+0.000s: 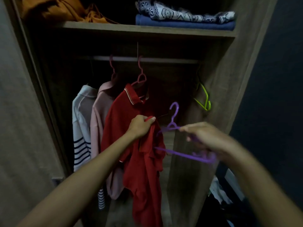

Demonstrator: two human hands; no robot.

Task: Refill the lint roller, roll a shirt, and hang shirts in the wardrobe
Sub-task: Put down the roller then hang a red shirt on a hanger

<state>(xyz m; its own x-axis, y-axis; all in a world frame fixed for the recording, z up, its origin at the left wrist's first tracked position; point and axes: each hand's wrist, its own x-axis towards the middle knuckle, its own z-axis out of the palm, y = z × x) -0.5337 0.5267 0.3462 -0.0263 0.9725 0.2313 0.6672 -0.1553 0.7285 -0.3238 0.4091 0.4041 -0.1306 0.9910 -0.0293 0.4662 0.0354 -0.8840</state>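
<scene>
A red polo shirt (144,177) hangs in the open wardrobe, its collar up by a pink hanger (141,77) hooked on the rod (164,59). My left hand (141,126) is shut on a bunch of the red fabric at chest height. I cannot tell whether this fabric belongs to the hung shirt or to a second one. To its right, my right hand (208,140), blurred by motion, grips a purple plastic hanger (173,115) by its shoulder. The hanger's hook points up and its left end touches the red fabric.
A pink shirt (98,120) and a white striped shirt (81,128) hang left of the red one. A bare green hanger (205,97) hangs at the rod's right end. The shelf (147,29) above holds folded clothes (185,20) and an orange garment (54,10). Loose clothes (219,190) lie at the lower right.
</scene>
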